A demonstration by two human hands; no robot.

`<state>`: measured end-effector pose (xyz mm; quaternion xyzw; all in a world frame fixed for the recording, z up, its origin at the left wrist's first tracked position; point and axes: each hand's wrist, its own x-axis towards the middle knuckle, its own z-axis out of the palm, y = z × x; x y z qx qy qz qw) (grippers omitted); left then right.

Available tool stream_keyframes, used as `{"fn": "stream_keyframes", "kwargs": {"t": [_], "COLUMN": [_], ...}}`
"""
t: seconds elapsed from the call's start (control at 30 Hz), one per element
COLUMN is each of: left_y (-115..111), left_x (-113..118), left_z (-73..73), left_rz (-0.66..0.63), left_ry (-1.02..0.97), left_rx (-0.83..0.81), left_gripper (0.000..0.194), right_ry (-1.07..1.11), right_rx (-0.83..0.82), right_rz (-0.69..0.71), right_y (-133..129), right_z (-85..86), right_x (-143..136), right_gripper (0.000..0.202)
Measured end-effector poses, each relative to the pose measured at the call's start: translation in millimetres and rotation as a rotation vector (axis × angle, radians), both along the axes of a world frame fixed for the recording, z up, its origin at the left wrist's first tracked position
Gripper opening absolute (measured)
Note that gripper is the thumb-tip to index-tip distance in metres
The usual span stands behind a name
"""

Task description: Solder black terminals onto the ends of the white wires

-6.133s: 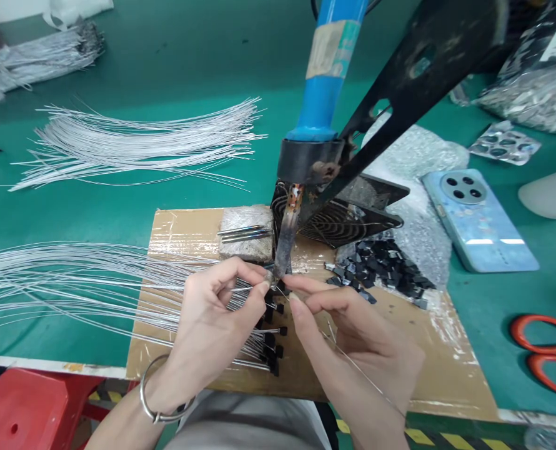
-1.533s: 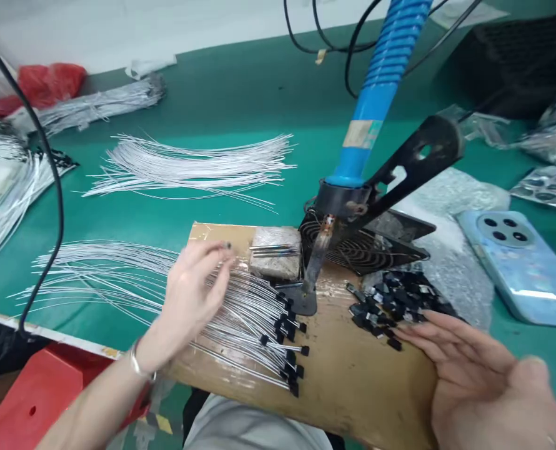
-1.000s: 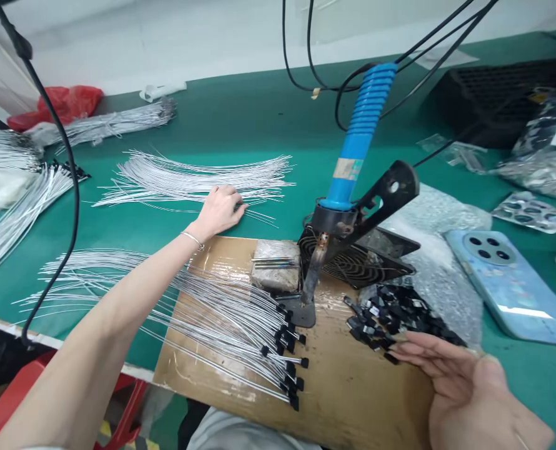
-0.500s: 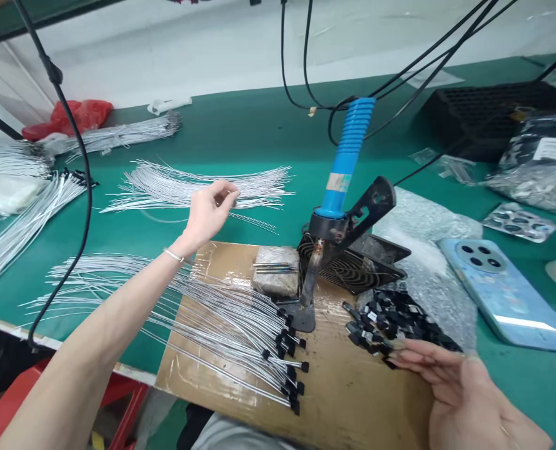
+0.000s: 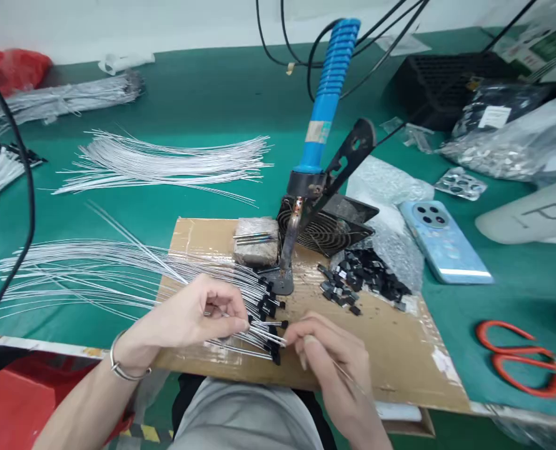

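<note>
My left hand [image 5: 212,312] is pinched around thin white wires over the front of the cardboard [image 5: 390,362]. Their tips point right, toward my right hand [image 5: 329,356], whose fingers are closed at those tips; a small piece in them is too hidden to name. Below and beside my left hand lie white wires with black connectors [image 5: 266,303] on their ends. A pile of loose black connectors [image 5: 376,272] sits to the right. Behind stands a blue-handled soldering iron [image 5: 327,94] in a metal holder, next to a grey block [image 5: 256,240].
A bundle of white wires [image 5: 175,159] lies on the green mat [image 5: 203,75]. At right are a blue phone [image 5: 446,240], red-handled scissors [image 5: 521,359], a white cup [image 5: 531,212] and plastic bags [image 5: 503,150]. A black cable [image 5: 30,187] hangs at left.
My left hand has come back from the far wire bundle to the cardboard, with wires in it. My right hand has left the black pile and moved left to the wire tips. The view has shifted.
</note>
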<state>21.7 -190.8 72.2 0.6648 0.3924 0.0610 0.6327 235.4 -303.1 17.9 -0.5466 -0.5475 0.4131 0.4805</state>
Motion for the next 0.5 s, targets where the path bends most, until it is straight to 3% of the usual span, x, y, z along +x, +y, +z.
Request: {"fn": "stream_keyframes", "kwargs": {"t": [0.07, 0.3, 0.4, 0.5], "left_y": [-5.9, -31.9, -42.4, -47.2], "left_x": [3.4, 13.7, 25.9, 35.0], "left_z": [-4.2, 6.6, 8.1, 5.1], "left_rz": [0.021, 0.051, -0.008, -0.01], "left_ry": [0.0, 0.214, 0.201, 0.18], "left_rx": [0.023, 0.316, 0.437, 0.444], "left_gripper": [0.017, 0.017, 0.017, 0.014], "right_ry": [-0.036, -0.065, -0.059, -0.055], "right_rx": [-0.014, 0.034, 0.046, 0.033], "right_rz": [0.071, 0.031, 0.006, -0.017], "right_y": [2.5, 0.5, -0.9, -2.3], "right_z": [5.9, 4.3, 3.0, 1.8], "right_x": [-6.1, -8.8, -8.4, -8.5], "right_gripper": [0.03, 0.023, 0.023, 0.023]}}
